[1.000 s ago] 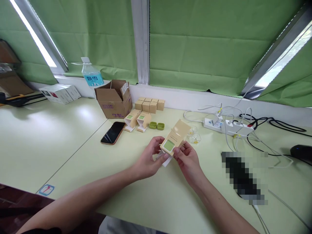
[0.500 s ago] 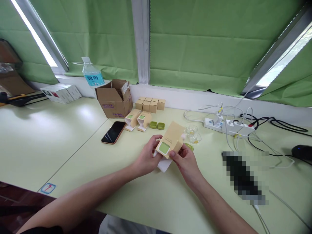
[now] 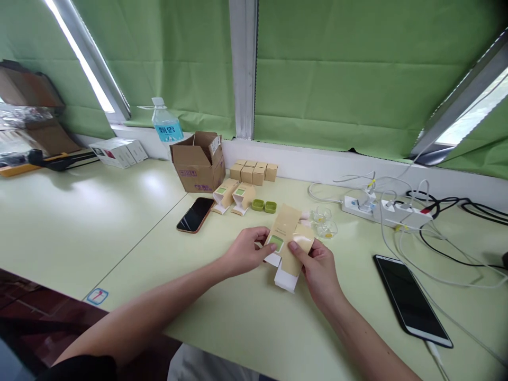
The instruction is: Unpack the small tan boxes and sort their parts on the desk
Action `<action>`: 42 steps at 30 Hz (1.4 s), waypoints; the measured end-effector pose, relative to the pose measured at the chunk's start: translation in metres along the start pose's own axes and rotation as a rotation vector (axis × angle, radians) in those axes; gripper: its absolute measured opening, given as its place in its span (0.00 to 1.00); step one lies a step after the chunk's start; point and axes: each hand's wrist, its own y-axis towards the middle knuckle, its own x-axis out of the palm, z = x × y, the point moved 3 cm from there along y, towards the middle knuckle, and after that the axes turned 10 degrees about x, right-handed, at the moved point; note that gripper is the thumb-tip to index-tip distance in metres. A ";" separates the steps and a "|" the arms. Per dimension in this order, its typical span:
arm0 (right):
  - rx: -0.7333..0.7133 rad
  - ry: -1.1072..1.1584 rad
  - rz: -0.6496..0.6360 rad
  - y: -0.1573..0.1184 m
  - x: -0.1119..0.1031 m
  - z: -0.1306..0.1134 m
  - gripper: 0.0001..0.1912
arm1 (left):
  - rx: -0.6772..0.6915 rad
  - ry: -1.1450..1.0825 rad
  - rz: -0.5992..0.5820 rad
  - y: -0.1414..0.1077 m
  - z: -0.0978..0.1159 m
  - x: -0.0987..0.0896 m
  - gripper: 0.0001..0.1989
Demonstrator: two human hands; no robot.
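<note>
In front of me I hold a tan paper box point(image 3: 288, 219) with a green square on one panel, its panels and white inner flaps spread. My left hand point(image 3: 249, 251) grips the left panel by the green square, thumb on top. On the other side, my right hand point(image 3: 320, 263) pinches the right panel with its thumb in front. Behind it, two green square cups point(image 3: 264, 206) sit side by side. Clear plastic pieces point(image 3: 323, 222) with yellow spots lie just right of the box. Two similar tan boxes point(image 3: 233, 198) with cut-out fronts stand further left.
Several small brown boxes point(image 3: 254, 172) are grouped by the wall, beside an open carton point(image 3: 200, 164) and a water bottle point(image 3: 166, 124). One phone point(image 3: 195, 215) lies left, another phone point(image 3: 413, 299) right, on a cable. A power strip point(image 3: 384, 210) with tangled cords stands back right.
The tan box has gone from a folded shape to a wider, spread one, with its right panel and white flap now showing. My right hand has shifted outward. The view has turned slightly left.
</note>
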 end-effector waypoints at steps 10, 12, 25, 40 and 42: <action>-0.008 -0.136 -0.173 -0.005 0.014 0.007 0.33 | -0.161 0.193 0.079 0.008 0.002 -0.109 0.20; -0.016 -0.150 -0.184 -0.004 0.015 0.007 0.32 | -0.221 0.327 0.182 -0.003 -0.001 -0.135 0.18; -0.145 -0.384 -0.184 -0.015 0.020 0.005 0.28 | -0.530 1.296 0.189 -0.044 0.006 -0.156 0.26; -0.457 -1.344 0.354 0.006 -0.059 -0.080 0.06 | 0.125 1.003 -0.172 -0.010 0.031 -0.005 0.09; -0.424 -1.429 0.312 0.008 -0.057 -0.075 0.06 | 0.211 0.900 -0.205 0.001 0.019 0.014 0.11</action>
